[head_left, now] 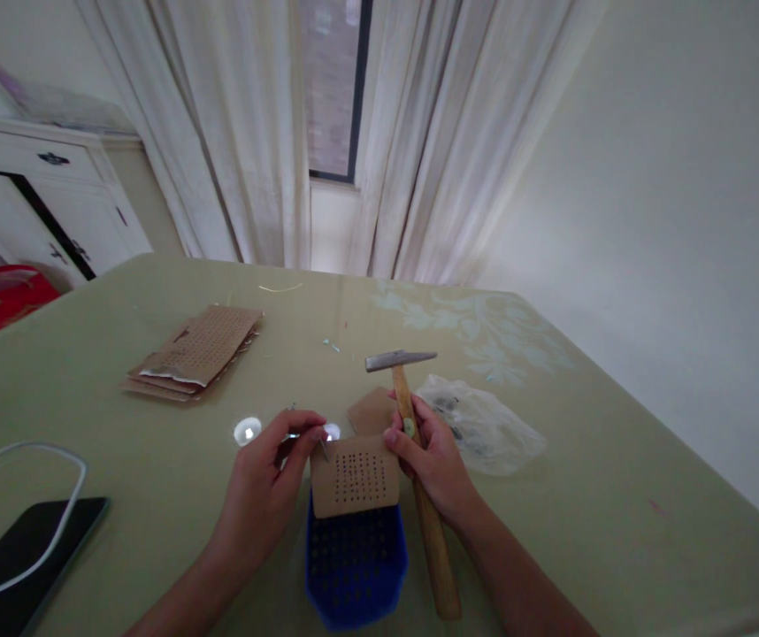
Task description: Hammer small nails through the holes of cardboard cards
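My left hand pinches a thin metal nail at the upper left corner of a small cardboard piece punched with rows of holes. The cardboard lies over the far end of a blue plastic basket with holes in its base. My right hand is wrapped round the wooden handle of a hammer, its metal head pointing away from me. The right thumb rests at the cardboard's upper right corner. Beyond the cardboard lies another brown cardboard piece, partly hidden by the right hand.
A stack of perforated cardboard lies on the table at left. A clear plastic bag with dark bits inside is at right. A dark phone with a white cable across it lies at lower left. Small scraps are scattered beyond.
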Demonstrator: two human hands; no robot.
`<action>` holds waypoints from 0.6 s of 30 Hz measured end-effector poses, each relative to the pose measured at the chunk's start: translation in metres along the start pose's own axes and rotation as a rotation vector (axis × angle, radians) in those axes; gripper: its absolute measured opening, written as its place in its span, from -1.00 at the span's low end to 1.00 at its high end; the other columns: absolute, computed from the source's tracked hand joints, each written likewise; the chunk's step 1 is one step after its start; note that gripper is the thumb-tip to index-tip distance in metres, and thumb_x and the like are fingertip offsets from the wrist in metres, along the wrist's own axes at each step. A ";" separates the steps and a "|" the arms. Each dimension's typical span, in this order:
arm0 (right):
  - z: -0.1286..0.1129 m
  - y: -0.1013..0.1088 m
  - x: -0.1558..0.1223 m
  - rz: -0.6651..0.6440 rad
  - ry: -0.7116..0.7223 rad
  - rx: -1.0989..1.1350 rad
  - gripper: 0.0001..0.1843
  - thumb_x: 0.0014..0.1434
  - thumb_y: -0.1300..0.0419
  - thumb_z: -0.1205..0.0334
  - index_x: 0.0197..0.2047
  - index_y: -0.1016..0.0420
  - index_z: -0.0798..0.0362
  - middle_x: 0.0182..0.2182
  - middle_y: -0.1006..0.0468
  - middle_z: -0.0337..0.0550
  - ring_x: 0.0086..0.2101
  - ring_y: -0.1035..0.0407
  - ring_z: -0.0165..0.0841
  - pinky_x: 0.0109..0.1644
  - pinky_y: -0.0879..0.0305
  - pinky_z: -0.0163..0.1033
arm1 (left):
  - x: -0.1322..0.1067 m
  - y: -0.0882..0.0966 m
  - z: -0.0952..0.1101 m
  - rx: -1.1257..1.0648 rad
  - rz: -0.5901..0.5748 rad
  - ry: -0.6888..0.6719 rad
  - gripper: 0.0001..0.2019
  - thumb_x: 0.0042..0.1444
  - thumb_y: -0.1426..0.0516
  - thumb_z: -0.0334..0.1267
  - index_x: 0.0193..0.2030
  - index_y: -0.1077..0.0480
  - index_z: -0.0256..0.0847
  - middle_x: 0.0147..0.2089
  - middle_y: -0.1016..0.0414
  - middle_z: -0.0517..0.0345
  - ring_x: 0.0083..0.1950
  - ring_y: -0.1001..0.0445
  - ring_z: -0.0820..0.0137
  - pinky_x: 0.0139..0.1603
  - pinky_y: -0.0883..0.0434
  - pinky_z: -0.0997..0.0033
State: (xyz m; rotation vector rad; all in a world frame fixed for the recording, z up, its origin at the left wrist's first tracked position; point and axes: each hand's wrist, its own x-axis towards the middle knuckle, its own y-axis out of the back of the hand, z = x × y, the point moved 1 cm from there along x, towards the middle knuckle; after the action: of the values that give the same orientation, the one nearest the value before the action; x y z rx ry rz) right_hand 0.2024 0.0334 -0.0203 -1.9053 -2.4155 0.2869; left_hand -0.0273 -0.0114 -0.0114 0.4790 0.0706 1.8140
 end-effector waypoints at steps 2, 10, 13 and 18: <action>0.000 0.001 0.000 -0.010 -0.019 0.005 -0.26 0.07 -0.61 -0.06 0.24 -0.50 -0.05 -0.28 -0.39 -0.35 -0.52 -0.17 -0.53 -0.57 -0.07 -0.41 | 0.000 0.000 -0.001 -0.004 -0.004 0.004 -0.81 0.34 -0.20 -0.08 -0.17 -0.59 -0.10 -0.29 -0.70 0.18 -0.31 -0.69 0.31 -0.30 -0.61 0.40; 0.001 0.000 -0.002 -0.021 -0.052 0.017 -0.21 -0.03 -0.67 0.01 0.24 -0.57 -0.04 -0.28 -0.40 -0.33 -0.38 -0.28 -0.42 -0.39 -0.24 -0.36 | 0.000 0.002 -0.008 -0.030 0.030 0.067 -0.76 0.35 -0.22 -0.01 -0.10 -0.58 -0.12 -0.22 -0.72 0.14 -0.24 -0.70 0.29 -0.25 -0.61 0.38; 0.005 0.000 0.000 -0.007 -0.046 -0.008 -0.25 -0.03 -0.67 0.02 0.20 -0.59 -0.03 -0.29 -0.41 -0.33 -0.37 -0.28 -0.42 -0.35 -0.26 -0.35 | 0.001 0.001 -0.008 -0.041 0.010 0.087 -0.76 0.35 -0.21 -0.01 -0.11 -0.58 -0.13 -0.23 -0.71 0.14 -0.23 -0.70 0.28 -0.22 -0.63 0.36; 0.008 0.000 0.002 -0.033 -0.080 0.021 -0.29 -0.01 -0.66 -0.05 0.14 -0.58 -0.04 -0.30 -0.40 -0.34 -0.42 -0.25 -0.44 -0.43 -0.20 -0.36 | 0.003 0.000 -0.009 -0.075 0.052 0.100 -0.76 0.33 -0.23 -0.01 -0.11 -0.57 -0.13 -0.24 -0.72 0.11 -0.21 -0.72 0.25 -0.19 -0.65 0.31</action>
State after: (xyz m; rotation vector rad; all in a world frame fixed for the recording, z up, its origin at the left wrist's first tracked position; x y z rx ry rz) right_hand 0.2011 0.0347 -0.0281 -1.8785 -2.4807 0.3925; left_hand -0.0316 -0.0069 -0.0185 0.3405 0.0593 1.8843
